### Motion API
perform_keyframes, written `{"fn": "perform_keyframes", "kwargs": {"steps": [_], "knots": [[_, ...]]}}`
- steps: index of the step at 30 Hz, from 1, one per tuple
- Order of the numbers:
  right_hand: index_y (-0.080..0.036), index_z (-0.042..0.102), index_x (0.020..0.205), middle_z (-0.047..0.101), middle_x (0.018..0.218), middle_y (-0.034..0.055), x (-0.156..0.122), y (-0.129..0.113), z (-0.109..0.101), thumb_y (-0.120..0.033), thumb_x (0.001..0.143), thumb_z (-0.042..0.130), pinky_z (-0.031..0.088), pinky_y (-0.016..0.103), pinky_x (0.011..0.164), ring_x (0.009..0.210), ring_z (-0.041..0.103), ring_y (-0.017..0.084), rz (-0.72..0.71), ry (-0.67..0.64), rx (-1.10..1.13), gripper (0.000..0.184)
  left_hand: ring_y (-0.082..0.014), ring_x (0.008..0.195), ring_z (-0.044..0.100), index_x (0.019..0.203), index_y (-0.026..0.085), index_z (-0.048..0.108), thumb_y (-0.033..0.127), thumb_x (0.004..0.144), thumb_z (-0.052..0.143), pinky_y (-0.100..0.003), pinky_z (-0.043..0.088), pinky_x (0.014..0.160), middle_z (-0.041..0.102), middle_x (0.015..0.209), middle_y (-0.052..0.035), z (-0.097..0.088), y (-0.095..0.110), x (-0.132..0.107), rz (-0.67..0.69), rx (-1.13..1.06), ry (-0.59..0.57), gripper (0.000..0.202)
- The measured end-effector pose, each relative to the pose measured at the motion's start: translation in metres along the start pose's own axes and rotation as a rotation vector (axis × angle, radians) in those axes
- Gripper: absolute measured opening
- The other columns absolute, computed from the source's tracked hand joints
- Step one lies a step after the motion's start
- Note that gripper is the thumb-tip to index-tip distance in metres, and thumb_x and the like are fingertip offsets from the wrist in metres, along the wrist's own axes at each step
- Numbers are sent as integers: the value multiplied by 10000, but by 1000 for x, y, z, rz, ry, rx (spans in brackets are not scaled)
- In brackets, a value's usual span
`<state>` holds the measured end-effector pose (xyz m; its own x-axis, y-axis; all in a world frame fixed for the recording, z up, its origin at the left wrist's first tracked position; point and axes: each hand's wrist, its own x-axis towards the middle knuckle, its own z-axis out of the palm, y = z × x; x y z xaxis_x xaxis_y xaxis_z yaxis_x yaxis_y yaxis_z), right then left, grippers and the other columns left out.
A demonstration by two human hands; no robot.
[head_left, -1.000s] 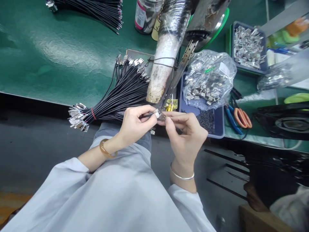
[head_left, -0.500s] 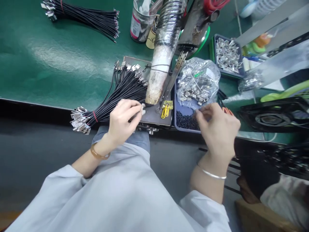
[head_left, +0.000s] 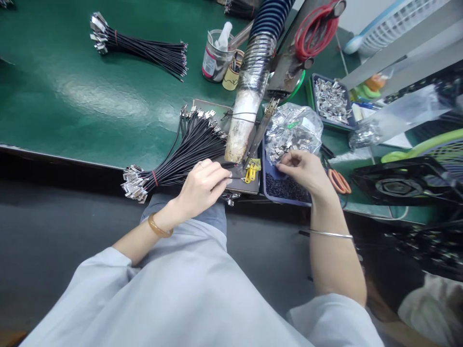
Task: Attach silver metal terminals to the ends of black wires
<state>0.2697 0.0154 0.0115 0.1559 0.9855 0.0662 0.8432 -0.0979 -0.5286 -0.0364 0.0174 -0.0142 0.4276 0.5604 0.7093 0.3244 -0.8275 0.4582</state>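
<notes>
My left hand (head_left: 204, 185) is closed in a pinch at the near edge of a dark work plate. A thin black cable (head_left: 237, 178) sticks out from its fingertips towards two small yellow clips (head_left: 250, 172). Just behind that hand lies a fanned bundle of black cables (head_left: 188, 152) with metal connectors, tied with a red band. My right hand (head_left: 302, 171) pinches thumb and finger together above a blue tray (head_left: 269, 196); what they hold, if anything, is too small to name. Small black pieces (head_left: 285, 188) and a clear bag of metal connectors (head_left: 294, 130) lie in the tray.
A taped duct hose (head_left: 246, 101) and a metal arm (head_left: 262, 125) hang over the plate. Orange-handled scissors (head_left: 339, 181) and a black fan (head_left: 401, 187) are at right. Farther back are another cable bundle (head_left: 144, 53), a plastic cup (head_left: 213, 62) and a connector bin (head_left: 332, 101).
My right hand has moved up and left over the tray, uncovering the scissors. A black cable end now shows past my left fingertips. The whole view has shifted slightly.
</notes>
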Motion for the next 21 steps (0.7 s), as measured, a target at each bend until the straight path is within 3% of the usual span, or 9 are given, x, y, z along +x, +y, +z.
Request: {"fn": "perform_keyframes", "kwargs": {"steps": [3, 6, 8, 11, 13, 15, 18, 21], "knots": [[-223, 539, 571, 600, 583, -26, -7, -11, -1, -215, 637, 691, 401, 277, 576, 553, 520, 134, 101, -21, 44, 167, -146, 670, 546, 855, 148, 689, 156, 997, 513, -261, 460, 680, 670, 726, -37, 4, 3, 0, 79, -63, 8, 226], [-229, 559, 595, 559, 544, -39, -20, -25, -3, -204, 675, 687, 409, 291, 581, 531, 512, 135, 63, 141, -35, 153, -136, 641, 583, 844, 145, 695, 150, 999, 497, -252, 465, 658, 685, 704, -40, 9, 4, -1, 68, -120, -22, 251], [-233, 572, 618, 577, 566, -34, -34, -37, -1, -202, 706, 684, 434, 296, 580, 536, 534, 139, 0, 291, -28, 145, -126, 629, 614, 868, 140, 702, 152, 989, 504, -237, 466, 637, 707, 713, -41, 8, 5, 1, -29, -237, -76, 232], [-230, 590, 664, 660, 682, -14, -58, -59, 8, -237, 747, 716, 452, 274, 491, 500, 547, 119, -44, 473, 200, 152, -86, 500, 544, 822, 141, 691, 172, 944, 559, -197, 404, 521, 662, 603, 4, 0, 6, 8, -322, -511, -229, 183], [-223, 592, 682, 693, 759, -9, -75, -75, 21, -243, 775, 747, 491, 262, 475, 508, 594, 112, -53, 482, 390, 182, -71, 458, 521, 762, 136, 663, 224, 919, 584, -175, 389, 477, 641, 555, 10, -7, 8, 14, -532, -718, -317, 197], [-217, 632, 729, 716, 834, 6, -88, -91, 36, -223, 816, 749, 586, 282, 593, 662, 697, 142, -100, 524, 467, 146, -76, 471, 545, 761, 129, 657, 231, 874, 617, -167, 416, 485, 645, 551, 2, -12, 9, 20, -668, -855, -329, 157], [-227, 714, 815, 744, 898, 17, -98, -106, 57, -193, 860, 728, 619, 301, 710, 836, 732, 163, -188, 550, 478, 58, -70, 471, 533, 760, 121, 663, 214, 816, 663, -159, 410, 482, 628, 536, 7, -12, 11, 25, -750, -906, -301, 108], [-239, 745, 849, 758, 940, 19, -96, -108, 69, -196, 875, 712, 624, 296, 720, 861, 735, 161, -172, 444, 599, 60, -59, 476, 508, 731, 112, 680, 212, 794, 686, -154, 398, 483, 610, 537, 10, -11, 13, 26, -753, -891, -300, 118]]}}
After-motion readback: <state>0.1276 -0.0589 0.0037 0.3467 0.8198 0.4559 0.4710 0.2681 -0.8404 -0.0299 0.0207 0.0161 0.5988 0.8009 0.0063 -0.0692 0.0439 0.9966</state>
